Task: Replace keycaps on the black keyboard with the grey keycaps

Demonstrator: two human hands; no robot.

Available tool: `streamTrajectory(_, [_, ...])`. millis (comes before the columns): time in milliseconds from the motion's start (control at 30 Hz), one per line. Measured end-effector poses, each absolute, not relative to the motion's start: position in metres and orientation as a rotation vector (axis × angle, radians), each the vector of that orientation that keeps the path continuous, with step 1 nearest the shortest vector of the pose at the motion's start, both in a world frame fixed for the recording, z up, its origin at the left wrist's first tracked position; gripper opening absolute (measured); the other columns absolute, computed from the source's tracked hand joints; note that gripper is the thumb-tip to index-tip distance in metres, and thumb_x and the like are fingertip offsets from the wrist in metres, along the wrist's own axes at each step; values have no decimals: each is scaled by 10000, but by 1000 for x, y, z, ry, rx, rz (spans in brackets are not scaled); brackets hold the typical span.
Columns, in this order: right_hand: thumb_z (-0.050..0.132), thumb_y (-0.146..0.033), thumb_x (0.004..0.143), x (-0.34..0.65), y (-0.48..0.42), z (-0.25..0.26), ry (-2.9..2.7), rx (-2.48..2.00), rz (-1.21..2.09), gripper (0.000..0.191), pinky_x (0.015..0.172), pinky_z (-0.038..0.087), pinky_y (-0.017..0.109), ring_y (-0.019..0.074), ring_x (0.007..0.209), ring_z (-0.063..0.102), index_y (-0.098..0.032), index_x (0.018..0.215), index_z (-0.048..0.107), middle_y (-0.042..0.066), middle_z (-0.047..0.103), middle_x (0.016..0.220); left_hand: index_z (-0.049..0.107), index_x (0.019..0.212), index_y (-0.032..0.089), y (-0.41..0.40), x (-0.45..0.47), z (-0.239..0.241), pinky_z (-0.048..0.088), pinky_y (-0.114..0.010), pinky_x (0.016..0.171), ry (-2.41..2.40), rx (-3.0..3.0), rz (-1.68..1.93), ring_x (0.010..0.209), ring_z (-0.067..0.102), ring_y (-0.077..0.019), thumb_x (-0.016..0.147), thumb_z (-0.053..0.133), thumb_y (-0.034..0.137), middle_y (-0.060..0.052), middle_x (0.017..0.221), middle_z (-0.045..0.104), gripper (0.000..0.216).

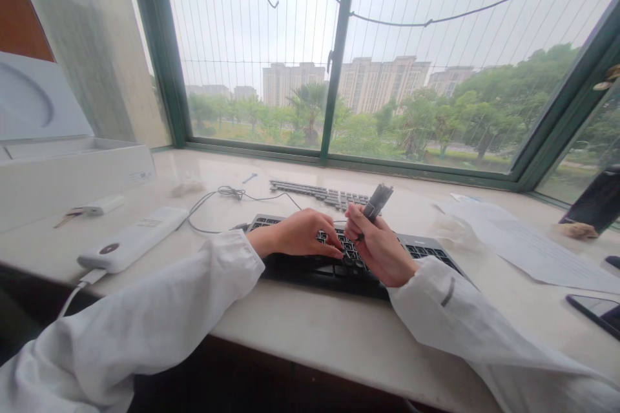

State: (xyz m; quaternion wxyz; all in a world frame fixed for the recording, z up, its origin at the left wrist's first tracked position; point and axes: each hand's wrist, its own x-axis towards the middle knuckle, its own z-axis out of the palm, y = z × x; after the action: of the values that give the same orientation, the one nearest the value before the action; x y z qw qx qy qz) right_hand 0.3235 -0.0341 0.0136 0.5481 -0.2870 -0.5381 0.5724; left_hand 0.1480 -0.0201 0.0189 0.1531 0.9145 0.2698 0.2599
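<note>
A dark keyboard point(314, 269) lies on the windowsill before me, a cable running from its upper left. My right hand point(380, 248) is closed around a dark grey stick-like tool point(377, 201), its thick end pointing up and its lower end near the keys. Low over the middle keys, my left hand point(307, 233) has thumb and fingertips drawn together. Whatever may be between them is too small to make out. Behind the keyboard, dark keycaps point(310, 190) lie in rows, partly hidden by my right hand.
At left are a white power bank point(133, 240) with a plugged-in cable, a small white object point(103, 205) with keys, and an open white box point(82, 171). Paper sheets point(527, 242), a clear plastic bag point(453, 232) and a phone point(598, 311) lie at right. Windows stand behind.
</note>
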Motion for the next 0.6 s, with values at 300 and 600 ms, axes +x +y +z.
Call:
streamTrajectory(300, [636,-560,772,317,-37,9,-1378,-780,1249,371,576,323,249,102,568,358,-209,751,517,-67,391,596,780,873,190,-16,149,16,432,-218,643,753,2492,750,676,588,-112,770,726,340,-34,803,700,189])
streamTrajectory(600, [623,-487,771,299,-25,8,-1235,-931,1193,308,492,324,249,102,496,379,-198,762,516,-73,386,533,770,890,153,-15,148,12,464,-229,711,688,2394,769,783,629,-146,772,719,307,-65,885,721,201])
